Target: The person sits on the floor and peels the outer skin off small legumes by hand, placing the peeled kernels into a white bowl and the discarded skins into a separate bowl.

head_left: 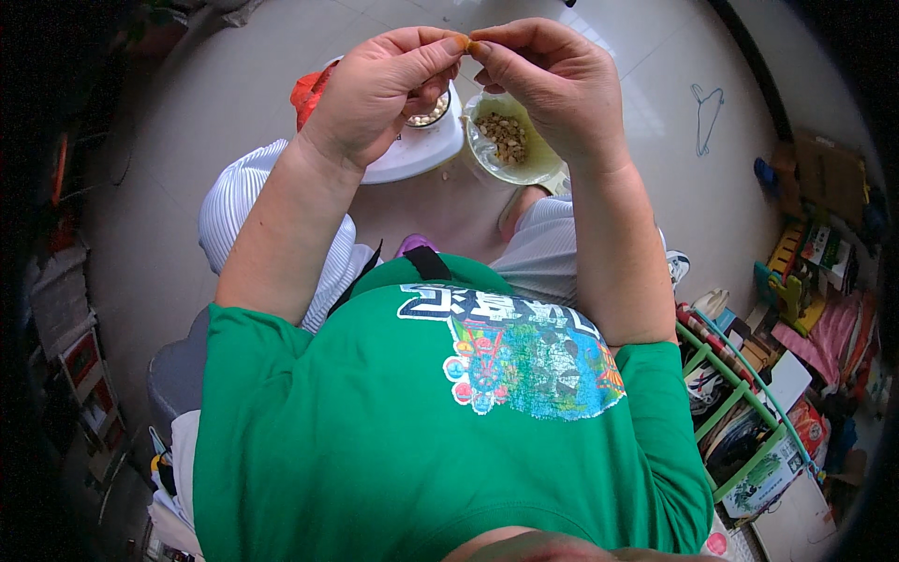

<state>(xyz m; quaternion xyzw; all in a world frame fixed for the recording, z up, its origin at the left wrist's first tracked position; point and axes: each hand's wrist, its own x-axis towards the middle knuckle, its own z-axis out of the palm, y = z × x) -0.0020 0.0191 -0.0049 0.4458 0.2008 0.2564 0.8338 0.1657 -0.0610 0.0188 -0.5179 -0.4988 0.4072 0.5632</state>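
Note:
Held out in front of me, my left hand (379,89) and my right hand (557,80) meet at the fingertips. Thumb and forefinger of each are pinched around one small brownish-orange piece (467,45), too small and too covered to name. Partly behind my left hand is a bowl of pale, round kernels (429,117) on a white stool-like surface (407,161). Below my right hand stands a pale green bin (541,161) lined with a clear plastic bag, with broken tan shells (504,139) in it.
A red bag (307,96) lies by the white surface, partly behind my left wrist. A blue wire hanger (708,117) is on the tiled floor at the right. Further right are a green rack (740,398), a yellow plastic item (796,304) and a cardboard box (829,178).

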